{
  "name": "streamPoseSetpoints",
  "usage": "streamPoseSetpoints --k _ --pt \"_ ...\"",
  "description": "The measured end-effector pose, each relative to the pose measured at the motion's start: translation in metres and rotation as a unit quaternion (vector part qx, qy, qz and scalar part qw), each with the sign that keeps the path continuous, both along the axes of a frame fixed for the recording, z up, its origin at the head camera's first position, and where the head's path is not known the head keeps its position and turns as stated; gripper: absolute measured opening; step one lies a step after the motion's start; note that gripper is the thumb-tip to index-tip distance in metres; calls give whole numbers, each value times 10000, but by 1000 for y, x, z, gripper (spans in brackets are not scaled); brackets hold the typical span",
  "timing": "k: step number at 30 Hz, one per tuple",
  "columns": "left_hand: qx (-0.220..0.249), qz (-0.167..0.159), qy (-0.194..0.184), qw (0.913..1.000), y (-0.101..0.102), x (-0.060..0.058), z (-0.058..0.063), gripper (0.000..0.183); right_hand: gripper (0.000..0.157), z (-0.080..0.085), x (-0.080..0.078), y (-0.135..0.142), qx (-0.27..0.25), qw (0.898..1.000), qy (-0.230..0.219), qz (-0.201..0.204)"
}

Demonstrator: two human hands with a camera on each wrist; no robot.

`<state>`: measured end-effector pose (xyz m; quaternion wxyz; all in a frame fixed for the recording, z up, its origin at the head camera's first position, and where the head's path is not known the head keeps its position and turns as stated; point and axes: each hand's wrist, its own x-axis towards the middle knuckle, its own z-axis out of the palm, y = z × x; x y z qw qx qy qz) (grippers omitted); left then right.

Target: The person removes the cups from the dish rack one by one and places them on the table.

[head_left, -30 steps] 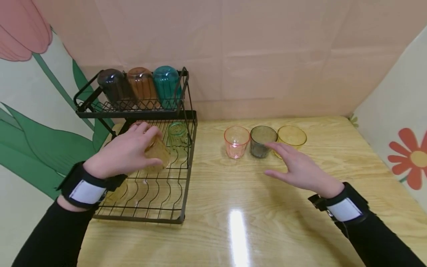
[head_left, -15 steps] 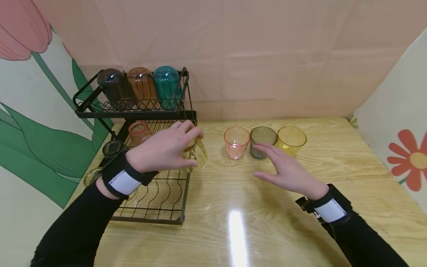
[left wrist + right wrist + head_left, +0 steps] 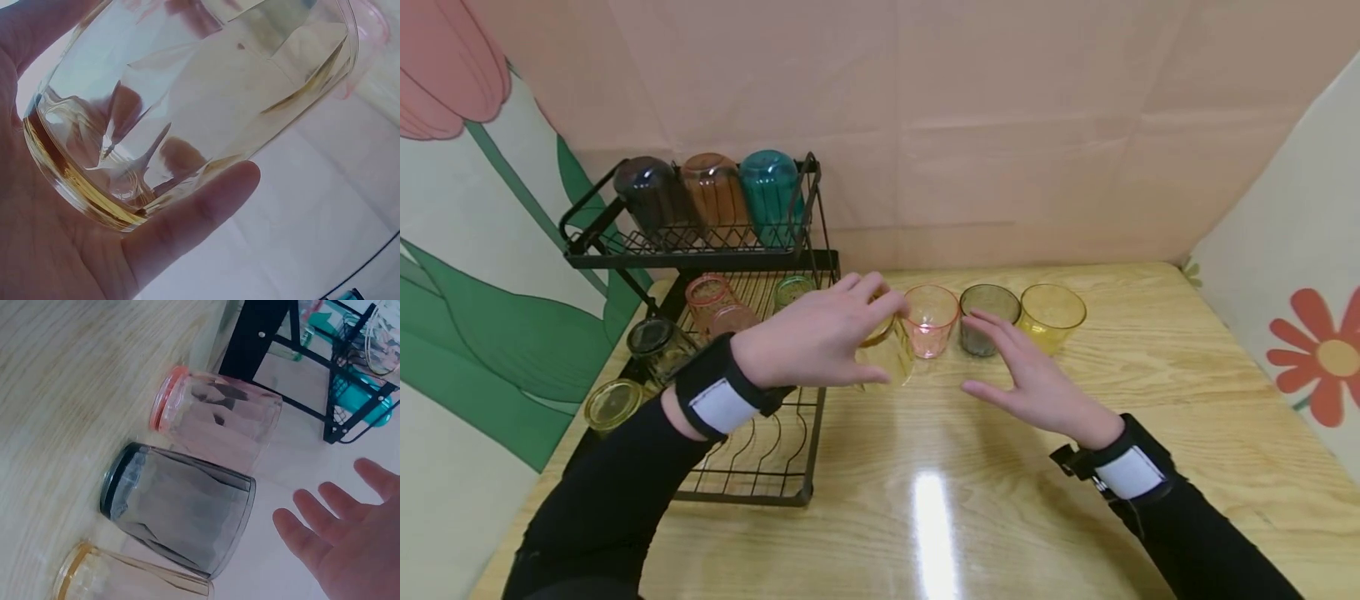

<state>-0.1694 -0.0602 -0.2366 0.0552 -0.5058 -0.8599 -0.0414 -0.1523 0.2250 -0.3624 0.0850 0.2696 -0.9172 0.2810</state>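
My left hand (image 3: pixel 820 337) holds a pale yellow glass (image 3: pixel 891 354) by its base end, just left of a pink glass (image 3: pixel 931 333). In the left wrist view the thick base of the yellow glass (image 3: pixel 206 94) lies near the palm, the thumb runs along its side, and its mouth points away. My right hand (image 3: pixel 1037 379) hovers with extended fingers in front of a grey glass (image 3: pixel 992 302). In the right wrist view those fingers stand apart from the grey glass (image 3: pixel 181 506). A deeper yellow glass (image 3: pixel 1052 321) stands upright at the row's right end.
A black two-tier rack (image 3: pixel 752 498) stands at left. Its top tier bears upturned black, brown and teal glasses (image 3: pixel 769 196). Lower down are pink glasses, a green glass (image 3: pixel 792 292), a dark glass (image 3: pixel 658 343) and a yellow glass (image 3: pixel 613 404). A pink wall backs the wooden table (image 3: pixel 1015 517).
My left hand has carried the pale yellow glass from the rack's lower tier rightward to beside the pink glass. My right hand has shifted slightly left. The glasses in the row have stayed put.
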Motion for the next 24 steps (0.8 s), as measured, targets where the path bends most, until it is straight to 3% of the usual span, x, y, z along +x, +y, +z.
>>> streamPoseSetpoints --k 3,5,7,8,10,11,13,17,18,19,21,23,24 --pt "41 -84 42 9999 5 0 1 66 79 0 -1 -2 -404 9991 -89 57" --pt "60 -144 40 9999 8 1 2 66 79 -1 -2 -5 -989 9946 -237 192" --pt "61 -221 76 9997 12 1 2 66 76 -3 -3 -11 -2004 9768 -573 497" --pt "69 -266 81 9996 14 1 2 66 74 -4 -3 -16 -2639 9583 -835 706" --pt "89 -366 71 9993 19 1 2 67 72 -5 -3 -27 -3933 8998 -1481 1173" --pt "113 -423 66 9990 21 1 1 67 72 -5 -3 -33 -4523 8612 -1836 1415" --pt "118 -500 44 9987 27 2 0 68 74 -6 -1 -46 -5541 7723 -2497 1850" --pt "190 -655 -148 9976 38 4 -2 66 81 -8 5 -69 -6760 5952 -3628 2390" --pt "182 -671 -197 9974 40 4 -3 66 82 -8 6 -74 -6971 5532 -3842 2458" --pt "202 -702 -240 9970 42 5 -4 65 83 -8 8 -78 -7114 5185 -4034 2497" --pt "241 -737 -322 9965 45 5 -5 65 85 -9 10 -82 -7310 4638 -4361 2456" --pt "232 -724 -358 9965 47 5 -7 66 86 -9 12 -85 -7386 4334 -4600 2344" --pt "216 -715 -366 9965 48 5 -8 66 85 -10 12 -85 -7409 4229 -4682 2302"
